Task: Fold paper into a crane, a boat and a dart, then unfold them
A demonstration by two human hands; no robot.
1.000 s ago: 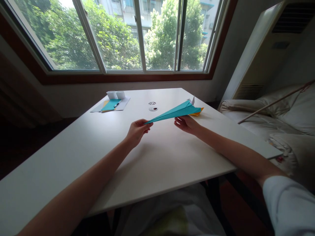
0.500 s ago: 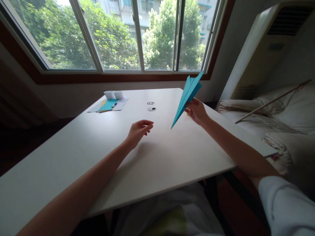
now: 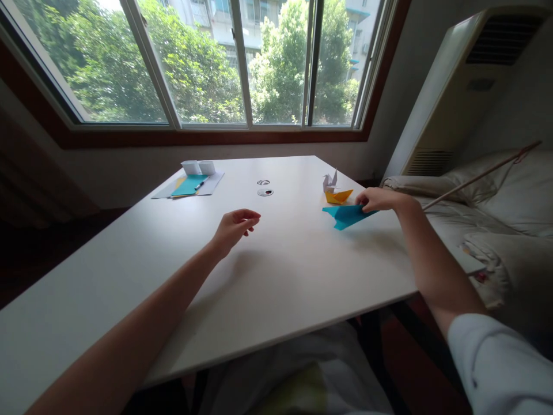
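Over the right side of the white table [image 3: 276, 300], my right hand [image 3: 384, 200] grips a blue paper plane [image 3: 345, 215] from above, fingers closed on its folded edge. The plane lies low, tail to the left; whether it touches the table I cannot tell. Just behind it stand a yellow paper boat [image 3: 339, 196] and a white paper crane [image 3: 330, 181]. My left hand [image 3: 235, 229] hovers over the middle of the table, its fingers loosely bent and apart with nothing in them.
Sheets of paper, with a blue sheet [image 3: 190, 185] on top, lie at the back left with a pen [image 3: 200, 185] and white folded paper [image 3: 198, 167]. Two round fittings [image 3: 265, 192] sit in the tabletop. A sofa [image 3: 466, 196] with a stick [image 3: 475, 176] is at the right.
My right hand has lowered and moved right with the paper plane, whose nose has swung round to the right. The boat and crane have come into view. My left hand has shifted slightly left.
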